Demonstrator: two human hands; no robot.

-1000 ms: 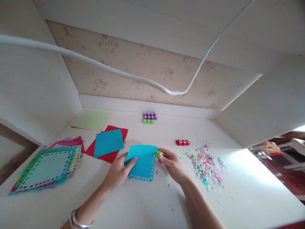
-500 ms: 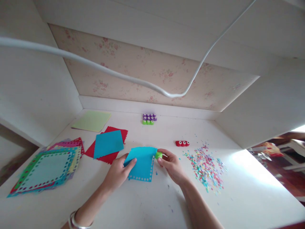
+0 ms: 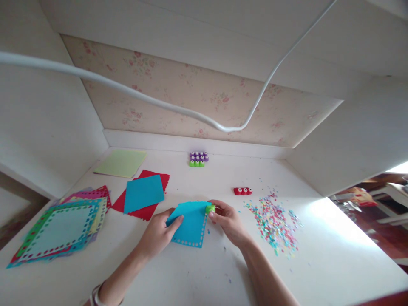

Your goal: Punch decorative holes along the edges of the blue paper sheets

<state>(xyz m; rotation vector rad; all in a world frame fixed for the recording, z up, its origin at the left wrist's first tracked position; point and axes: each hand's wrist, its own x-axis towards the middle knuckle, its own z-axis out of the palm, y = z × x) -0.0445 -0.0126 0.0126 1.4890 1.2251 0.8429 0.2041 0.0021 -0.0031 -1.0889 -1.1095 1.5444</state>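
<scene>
A blue paper square (image 3: 190, 225) with punched holes along its near and right edges lies on the white desk (image 3: 204, 272). My left hand (image 3: 157, 233) holds its left side, thumb on top and fingers curled under the edge. My right hand (image 3: 229, 221) is closed on a small green hole punch (image 3: 210, 208), which sits at the sheet's far right corner.
A stack of punched coloured sheets (image 3: 60, 227) lies at the left. Beyond it are a plain blue square on a red sheet (image 3: 143, 193) and a pale green sheet (image 3: 121, 162). Purple and green punches (image 3: 198, 158) stand at the back, red punches (image 3: 242, 191) and confetti (image 3: 276, 225) at the right.
The green punch has moved along the sheet's right edge toward its far corner. The blue sheet has shifted slightly under my hands.
</scene>
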